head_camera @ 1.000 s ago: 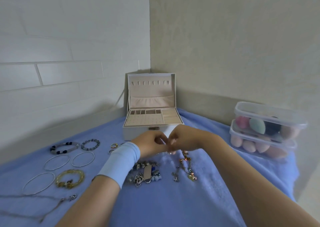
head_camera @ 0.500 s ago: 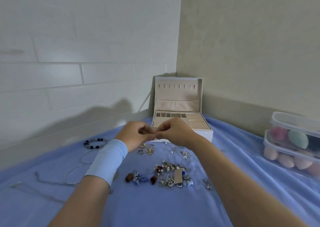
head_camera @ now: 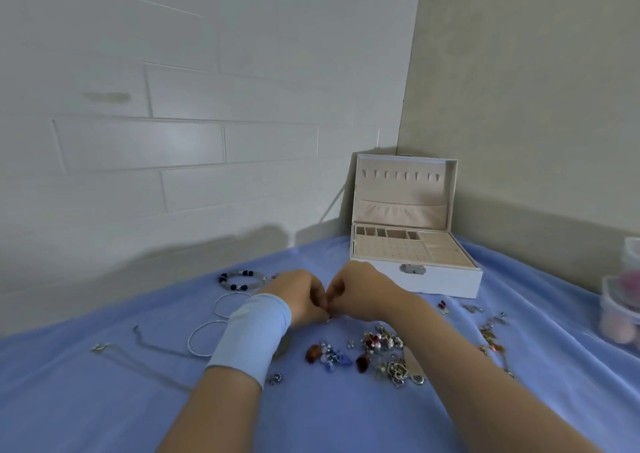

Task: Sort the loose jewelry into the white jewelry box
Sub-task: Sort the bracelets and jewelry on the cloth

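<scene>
My left hand [head_camera: 300, 295] and my right hand [head_camera: 356, 291] meet knuckle to knuckle above the blue cloth, fingers curled, and together pinch a small silver piece of jewelry [head_camera: 328, 319] that is mostly hidden. The white jewelry box [head_camera: 446, 279] stands open behind my right hand, its beige compartments showing no jewelry. A heap of loose charms and earrings [head_camera: 377, 352] lies in front of my hands. A beaded bracelet [head_camera: 239, 279] and thin silver bangles [head_camera: 202, 340] lie to the left.
A thin chain [head_camera: 145, 347] stretches over the blue cloth [head_camera: 346, 418] at the left. More small pieces [head_camera: 491, 335] are scattered at the right. Clear plastic boxes with makeup sponges [head_camera: 621, 309] stand at the right edge. Walls close in behind the box.
My view has swung left, so the box and plastic containers sit further right. My hands stayed pressed together on the small piece and sank a little toward the cloth.
</scene>
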A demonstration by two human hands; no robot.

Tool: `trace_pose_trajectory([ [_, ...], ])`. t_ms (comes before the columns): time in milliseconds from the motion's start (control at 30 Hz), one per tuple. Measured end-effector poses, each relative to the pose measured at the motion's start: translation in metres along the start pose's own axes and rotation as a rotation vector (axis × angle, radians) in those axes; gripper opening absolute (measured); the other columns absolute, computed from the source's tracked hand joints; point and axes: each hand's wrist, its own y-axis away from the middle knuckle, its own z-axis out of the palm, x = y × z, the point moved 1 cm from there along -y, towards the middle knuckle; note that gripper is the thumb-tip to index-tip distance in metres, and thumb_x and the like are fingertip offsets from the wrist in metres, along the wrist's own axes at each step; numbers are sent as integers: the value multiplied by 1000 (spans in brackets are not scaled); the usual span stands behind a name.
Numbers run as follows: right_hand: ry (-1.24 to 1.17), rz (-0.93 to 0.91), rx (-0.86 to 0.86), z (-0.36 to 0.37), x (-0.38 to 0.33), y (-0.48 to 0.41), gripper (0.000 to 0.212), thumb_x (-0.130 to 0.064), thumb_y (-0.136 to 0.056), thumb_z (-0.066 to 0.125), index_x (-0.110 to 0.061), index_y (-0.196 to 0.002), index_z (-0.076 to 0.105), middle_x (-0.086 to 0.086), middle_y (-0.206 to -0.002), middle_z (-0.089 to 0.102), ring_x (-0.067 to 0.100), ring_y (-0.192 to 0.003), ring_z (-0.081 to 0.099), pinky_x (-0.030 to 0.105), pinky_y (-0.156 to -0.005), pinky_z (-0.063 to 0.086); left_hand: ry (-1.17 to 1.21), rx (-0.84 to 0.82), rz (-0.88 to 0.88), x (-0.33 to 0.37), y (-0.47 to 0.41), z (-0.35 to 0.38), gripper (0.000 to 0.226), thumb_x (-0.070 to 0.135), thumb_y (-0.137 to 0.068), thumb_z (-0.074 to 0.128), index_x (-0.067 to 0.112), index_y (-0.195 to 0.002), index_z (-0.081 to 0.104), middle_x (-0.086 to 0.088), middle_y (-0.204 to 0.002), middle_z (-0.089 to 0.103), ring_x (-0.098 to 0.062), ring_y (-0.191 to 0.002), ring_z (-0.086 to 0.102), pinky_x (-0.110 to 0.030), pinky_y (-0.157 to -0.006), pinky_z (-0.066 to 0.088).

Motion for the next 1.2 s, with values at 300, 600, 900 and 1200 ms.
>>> trace_pose_trajectory([
  [300,-146,-15,180,-46,36,30,8,-22,-84,75,-27,-78,77,-13,-77,71,8,-77,68,31,-73,58,168,51,164,38,4,2,2,35,-88,67,35,-90,67,17,-93,66,-6,-82,61,-27,-76,49],
  [600,2,203,98,-79,123,71,19,-18,-87,69,-34,-81,76,-13,-78,72,1,-72,63,20,-67,52,116,-63,275,123,-29,38,17,21,-95,59,27,-106,71,8,-108,69,-12,-98,62,-25,-89,46],
  [900,0,217,-144,-74,151,80,12,-28,-76,82,-31,-88,81,-15,-87,75,5,-82,67,21,-71,52,16,-128,256,141,-55,69,15,32,-81,75,29,-94,78,14,-83,68,-8,-79,61,-21,-75,43],
  [1200,-397,99,66,-76,145,76,13,-11,-90,67,-11,-80,75,-4,-75,72,2,-67,59,17,-65,45,199,-73,287,130,-54,63,10,27,-84,72,29,-76,69,11,-73,63,-7,-69,56,-21,-65,40],
])
